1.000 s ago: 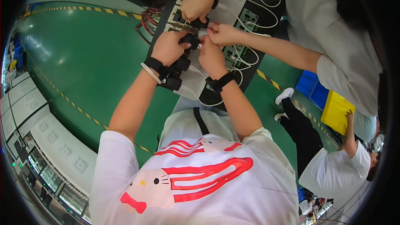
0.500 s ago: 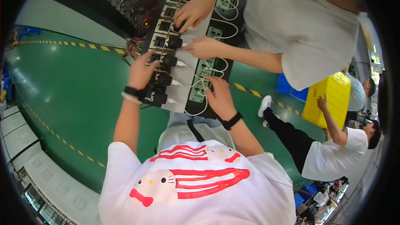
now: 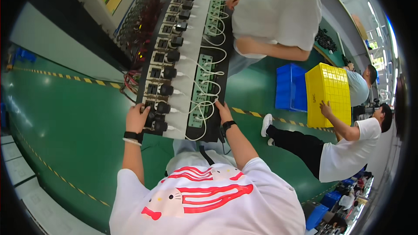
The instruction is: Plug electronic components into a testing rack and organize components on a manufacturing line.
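Observation:
A long board (image 3: 176, 104) with a white strip down its middle stretches away from my body. Along its left side runs a row of sockets, with black charger plugs (image 3: 165, 90) in them. White cables (image 3: 210, 82) lead from the plugs to green circuit boards (image 3: 198, 115) on the dark right side. My left hand (image 3: 136, 119) grips the board's left edge by the nearest sockets, thumb on top. At the right near edge, my right hand (image 3: 224, 112) holds the board beside a looped cable; its fingers are partly hidden.
Across the board's right side stands a co-worker in a white shirt (image 3: 274, 13). Red wires and dark round parts (image 3: 133, 39) line a rack on the left. Farther right, another person (image 3: 344, 148) touches a yellow crate (image 3: 326, 91) beside a blue crate (image 3: 289, 87).
The co-worker's hands have come off the plugs and sockets. More of the board is in view, its near end lower in the picture, and my hands are now at its two edges.

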Tool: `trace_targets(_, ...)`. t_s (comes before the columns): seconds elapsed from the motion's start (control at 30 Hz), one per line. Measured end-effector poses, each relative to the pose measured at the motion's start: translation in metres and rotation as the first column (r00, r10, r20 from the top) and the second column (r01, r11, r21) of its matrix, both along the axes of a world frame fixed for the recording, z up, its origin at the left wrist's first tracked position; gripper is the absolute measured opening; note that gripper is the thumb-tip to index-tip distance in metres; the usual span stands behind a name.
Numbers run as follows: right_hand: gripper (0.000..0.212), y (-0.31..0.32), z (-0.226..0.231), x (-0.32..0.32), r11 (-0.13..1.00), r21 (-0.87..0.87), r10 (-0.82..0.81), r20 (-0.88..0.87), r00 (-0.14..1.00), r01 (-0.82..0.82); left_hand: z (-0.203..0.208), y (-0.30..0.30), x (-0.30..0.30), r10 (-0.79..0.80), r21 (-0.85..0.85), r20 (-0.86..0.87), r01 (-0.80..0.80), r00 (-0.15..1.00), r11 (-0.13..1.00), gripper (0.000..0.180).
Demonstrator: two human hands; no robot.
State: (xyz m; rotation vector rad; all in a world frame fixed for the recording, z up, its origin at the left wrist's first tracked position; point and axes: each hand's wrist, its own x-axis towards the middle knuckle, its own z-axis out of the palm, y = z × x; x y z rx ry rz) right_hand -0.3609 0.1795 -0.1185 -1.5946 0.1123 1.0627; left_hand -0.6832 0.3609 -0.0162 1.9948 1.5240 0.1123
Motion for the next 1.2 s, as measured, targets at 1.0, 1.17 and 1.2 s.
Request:
trace_targets(1.0,0.046,-0.227,-0.084,0.223,0.713,-0.563,0.588,0.154,0.794,-0.419,0.095,-0.183,0.385,-0.089,-0.678,0.708,0.710,0.700,0.188,0.042)
trace_targets(1.17,0.043,-0.257,-0.100,0.243,0.728,-0.611,0.497,0.157,0.853,-0.311,0.024,-0.252,0.481,0.205,-0.658,0.736,0.753,0.645,-0.006,0.039)
trace_targets(1.2,0.042,-0.256,-0.100,0.247,0.708,-0.601,0.545,0.132,0.828,-0.370,0.017,-0.251,0.489,0.217,-0.649,0.741,0.761,0.636,-0.011,0.039)
